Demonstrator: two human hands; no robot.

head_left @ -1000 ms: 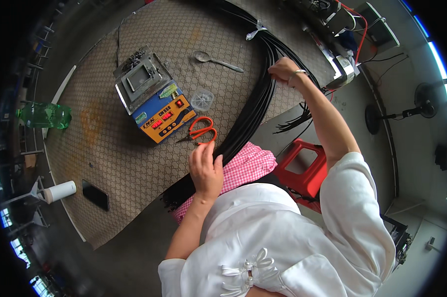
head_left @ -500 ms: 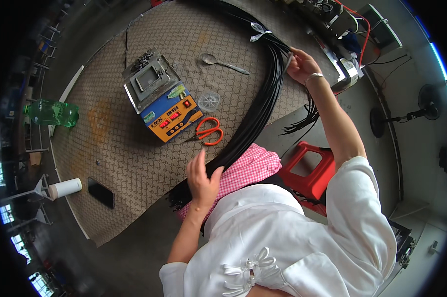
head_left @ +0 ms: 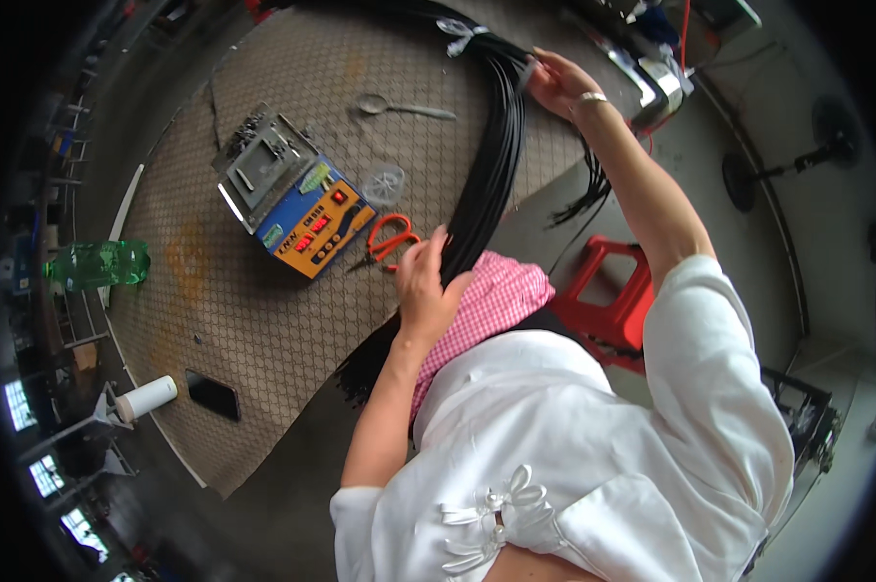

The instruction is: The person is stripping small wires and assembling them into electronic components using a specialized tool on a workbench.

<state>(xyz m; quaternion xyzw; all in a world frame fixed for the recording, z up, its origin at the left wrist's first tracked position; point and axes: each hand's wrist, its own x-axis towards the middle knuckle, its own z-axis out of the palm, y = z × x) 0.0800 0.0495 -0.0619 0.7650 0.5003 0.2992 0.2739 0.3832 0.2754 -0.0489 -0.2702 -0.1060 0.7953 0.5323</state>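
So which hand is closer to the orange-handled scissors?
The left hand. It rests on the bundle of long black cables, right beside the orange-handled scissors on the patterned table. The right hand grips the bundle far up, well away.

- Left hand (head_left: 426, 281): forearm bent up from the lower edge, fingers curled.
- Right hand (head_left: 557, 83): arm stretched far forward, fingers pinched together.

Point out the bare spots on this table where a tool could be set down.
Bare patterned table mat lies between the blue-and-orange box device, the green plastic bottle and the black phone. Crowded: around the orange-handled scissors, the left hand and the black cable bundle that the right hand holds.
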